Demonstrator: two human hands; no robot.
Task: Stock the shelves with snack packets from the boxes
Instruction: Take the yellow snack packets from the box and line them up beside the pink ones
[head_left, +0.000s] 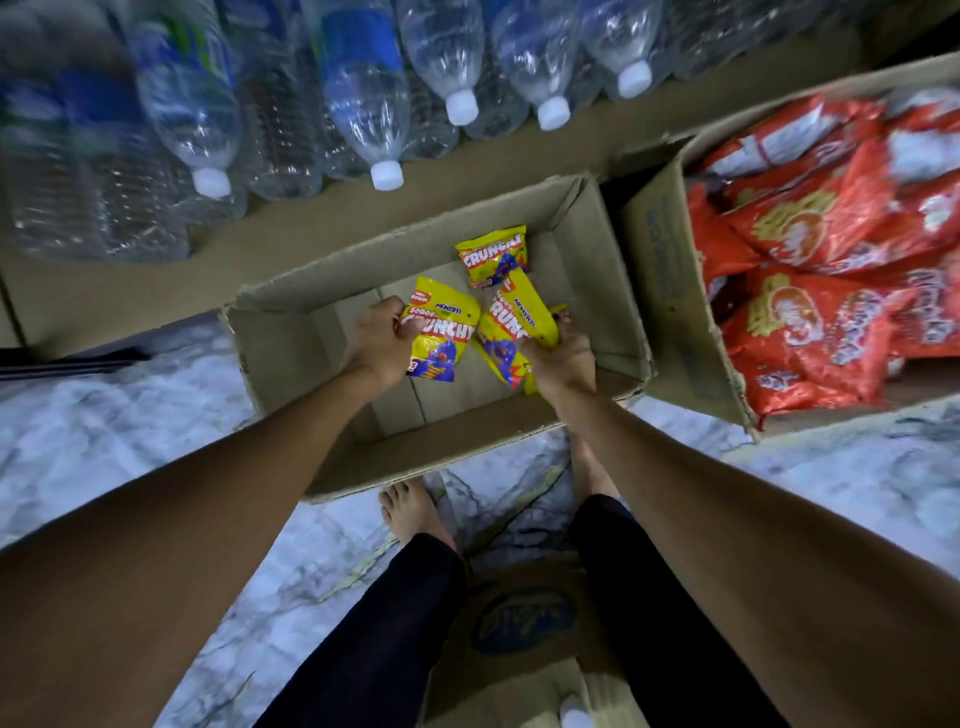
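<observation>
An open cardboard box (291, 343) stands on the floor in front of me with a few yellow "Crunchy" snack packets inside. My left hand (379, 343) grips one yellow packet (441, 338) by its left edge. My right hand (563, 358) grips a bunch of yellow packets (511, 325) near the box's right side. One more yellow packet (493, 254) lies loose on the box bottom, further back. Both hands are down inside the box.
A second cardboard box (670, 291) to the right is full of red snack bags (821, 270). Plastic water bottles (363, 104) lie stacked behind the boxes. My bare feet (415, 514) stand on the marble floor (130, 431); flattened cardboard (524, 623) lies under me.
</observation>
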